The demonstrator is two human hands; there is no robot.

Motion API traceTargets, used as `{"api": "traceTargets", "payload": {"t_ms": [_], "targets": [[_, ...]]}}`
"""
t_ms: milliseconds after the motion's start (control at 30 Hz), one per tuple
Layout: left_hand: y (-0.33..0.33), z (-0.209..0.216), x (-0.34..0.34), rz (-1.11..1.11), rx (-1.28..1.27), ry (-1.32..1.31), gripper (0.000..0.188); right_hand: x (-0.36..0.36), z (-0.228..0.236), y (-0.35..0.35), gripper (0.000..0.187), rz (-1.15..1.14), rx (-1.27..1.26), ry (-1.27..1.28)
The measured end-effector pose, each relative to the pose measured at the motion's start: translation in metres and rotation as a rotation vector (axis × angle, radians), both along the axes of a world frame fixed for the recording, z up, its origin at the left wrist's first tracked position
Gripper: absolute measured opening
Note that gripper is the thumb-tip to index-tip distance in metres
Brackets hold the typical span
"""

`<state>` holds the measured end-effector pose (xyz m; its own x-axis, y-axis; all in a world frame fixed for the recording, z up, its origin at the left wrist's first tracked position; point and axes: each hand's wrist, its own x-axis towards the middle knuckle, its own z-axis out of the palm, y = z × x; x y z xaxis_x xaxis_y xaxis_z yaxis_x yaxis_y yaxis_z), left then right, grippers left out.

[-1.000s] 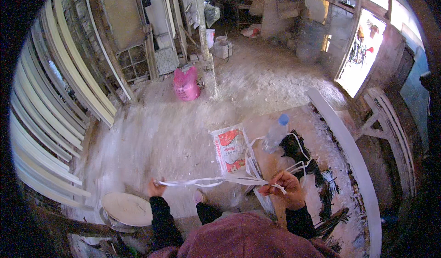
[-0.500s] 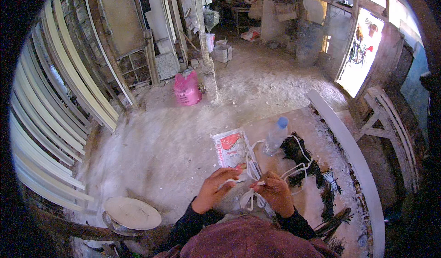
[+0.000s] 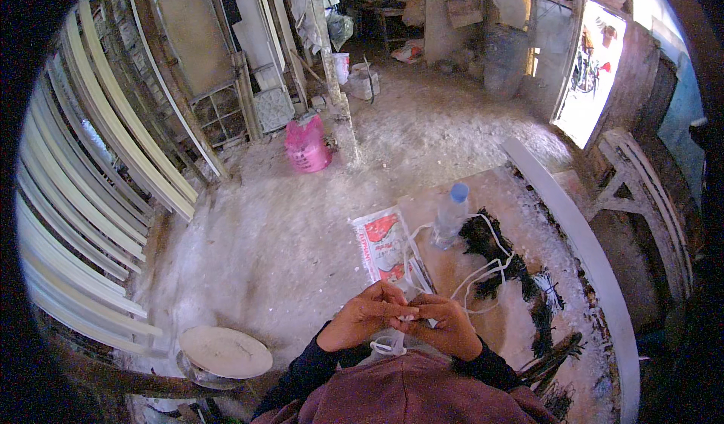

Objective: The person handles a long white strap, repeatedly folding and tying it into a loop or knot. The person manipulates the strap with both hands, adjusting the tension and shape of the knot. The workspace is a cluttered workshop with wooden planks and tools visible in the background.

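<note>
My left hand and my right hand meet in front of my chest, fingertips pinched together on a white cord. A loop of it hangs below my fingers against the maroon shirt. More of the cord runs forward and right in loose loops over the work surface. Just beyond my hands lies a printed white and red sack. A clear plastic bottle with a blue cap stands to its right. Dark stringy bundles lie beside the bottle, under part of the cord.
A long pale board edges the surface on my right, with a wooden trestle beyond it. A round pale basin sits at lower left. Long white strips lean at far left. A pink bag stands by a post.
My hands have come together from slightly apart, and their fingertips now meet on the cord. The view has shifted a little.
</note>
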<state>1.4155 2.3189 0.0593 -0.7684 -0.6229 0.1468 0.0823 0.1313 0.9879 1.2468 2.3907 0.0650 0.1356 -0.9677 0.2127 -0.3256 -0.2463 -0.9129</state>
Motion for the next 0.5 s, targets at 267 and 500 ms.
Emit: {"api": "traceTargets", "payload": {"t_ms": [267,500], "targets": [[-0.011,-0.007,0.01,-0.138,-0.047,0.056,0.01,0.009,-0.013,-0.004,0.016,0.261,0.336,-0.483],[-0.013,-0.01,0.006,0.228,0.359,0.571,0.009,0.017,-0.027,-0.01,0.023,0.235,0.558,-0.678]]}}
